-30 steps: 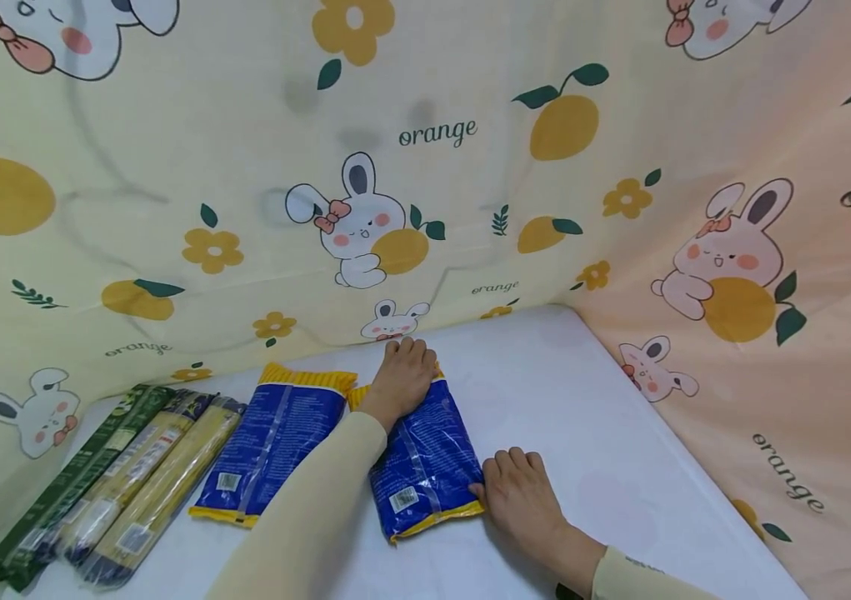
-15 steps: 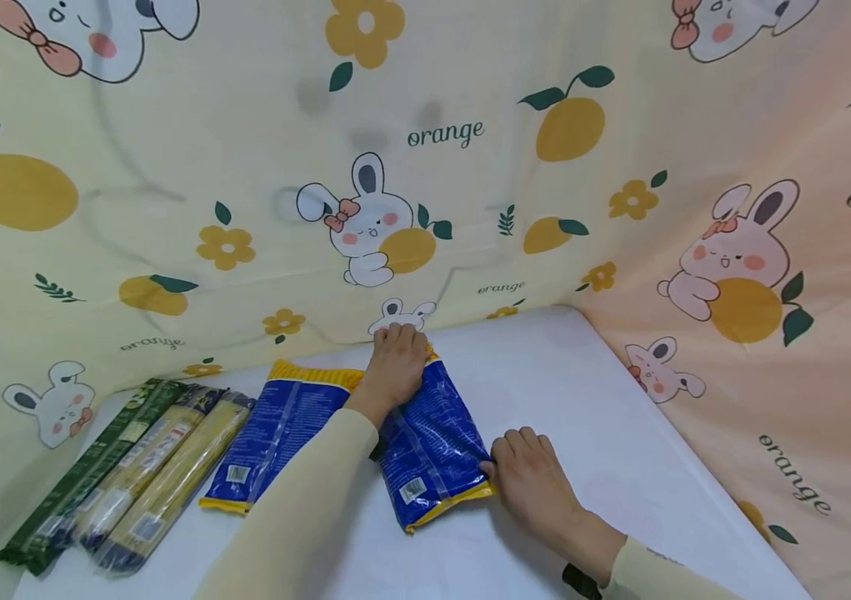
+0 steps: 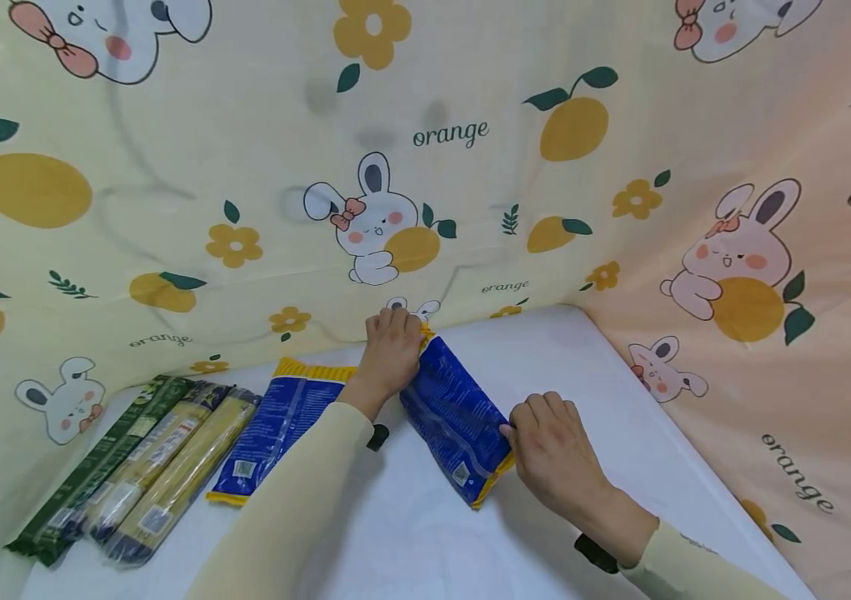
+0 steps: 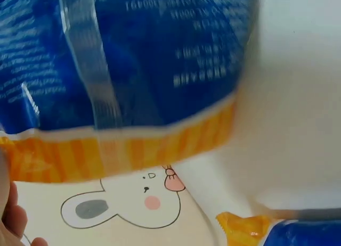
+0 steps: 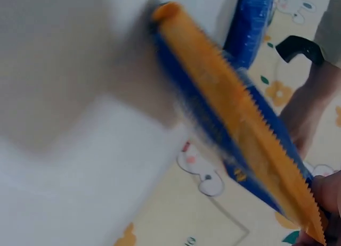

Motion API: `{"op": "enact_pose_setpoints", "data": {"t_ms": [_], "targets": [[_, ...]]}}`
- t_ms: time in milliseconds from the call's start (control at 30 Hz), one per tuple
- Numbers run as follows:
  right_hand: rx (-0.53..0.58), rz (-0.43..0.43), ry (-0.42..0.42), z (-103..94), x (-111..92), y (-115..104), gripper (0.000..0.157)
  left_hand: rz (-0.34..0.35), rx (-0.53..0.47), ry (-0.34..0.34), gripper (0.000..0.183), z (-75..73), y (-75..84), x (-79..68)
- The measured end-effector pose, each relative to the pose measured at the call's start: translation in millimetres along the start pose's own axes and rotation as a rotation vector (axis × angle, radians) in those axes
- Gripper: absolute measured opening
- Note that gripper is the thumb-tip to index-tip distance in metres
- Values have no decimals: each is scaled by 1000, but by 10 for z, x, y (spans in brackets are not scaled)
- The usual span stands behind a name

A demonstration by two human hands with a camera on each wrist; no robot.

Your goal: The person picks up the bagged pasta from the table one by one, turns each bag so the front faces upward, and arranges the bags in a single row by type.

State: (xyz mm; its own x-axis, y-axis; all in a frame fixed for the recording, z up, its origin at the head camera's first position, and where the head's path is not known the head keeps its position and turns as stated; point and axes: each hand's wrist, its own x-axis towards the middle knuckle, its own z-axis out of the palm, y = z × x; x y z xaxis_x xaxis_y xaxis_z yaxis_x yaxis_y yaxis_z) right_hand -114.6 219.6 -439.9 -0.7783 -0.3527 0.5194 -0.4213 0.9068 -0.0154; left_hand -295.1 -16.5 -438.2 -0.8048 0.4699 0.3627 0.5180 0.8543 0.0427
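Observation:
Between both hands is a blue plastic packet point(image 3: 458, 417) with yellow ends, tilted, with a shadow on the table below. My left hand point(image 3: 389, 354) pinches the far yellow end at its corner; in the left wrist view, that striped end point(image 4: 122, 155) spans the picture with fingers at its left edge. At the near right corner my right hand point(image 3: 556, 446) pinches the packet between thumb and fingers. The right wrist view has its serrated yellow edge point(image 5: 229, 102) running down to the right thumb point(image 5: 326, 193). A matching blue packet point(image 3: 286, 425) lies to the left, partly hidden by the left forearm.
Left of the second packet, two clear packs of long pasta, a right pack point(image 3: 185, 475) and a middle pack point(image 3: 151, 458), lie beside a long green pack point(image 3: 106, 467). All rest on a white table point(image 3: 425, 542). A printed rabbit-and-orange cloth point(image 3: 260, 150) rises behind and at right.
The held packet has turned, its near end swinging up and to the right with the right hand. The left hand has shifted slightly up and left, still gripping the far end.

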Motion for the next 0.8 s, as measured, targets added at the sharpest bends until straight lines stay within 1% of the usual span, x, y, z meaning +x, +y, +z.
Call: {"op": "enact_pose_setpoints", "data": {"t_ms": [167, 333, 467, 567, 700, 800], "targets": [[8, -14, 23, -30, 4, -51, 22, -21, -5, -36, 27, -81, -22, -45], [29, -54, 40, -21, 0, -119, 21, -29, -3, -26, 27, -127, -72, -117], [33, -91, 62, -15, 16, -158, 24, -40, -8, -28, 27, -161, -110, -159], [34, -119, 76, -19, 36, -189, 26, -57, -17, -52, 27, -182, -131, -188], [44, -144, 79, -28, 58, -243, 24, -89, -22, -87, 28, -211, -157, -235], [54, -158, 77, -30, 61, -285, 24, -101, -27, -93, 29, -233, -176, -273]]}}
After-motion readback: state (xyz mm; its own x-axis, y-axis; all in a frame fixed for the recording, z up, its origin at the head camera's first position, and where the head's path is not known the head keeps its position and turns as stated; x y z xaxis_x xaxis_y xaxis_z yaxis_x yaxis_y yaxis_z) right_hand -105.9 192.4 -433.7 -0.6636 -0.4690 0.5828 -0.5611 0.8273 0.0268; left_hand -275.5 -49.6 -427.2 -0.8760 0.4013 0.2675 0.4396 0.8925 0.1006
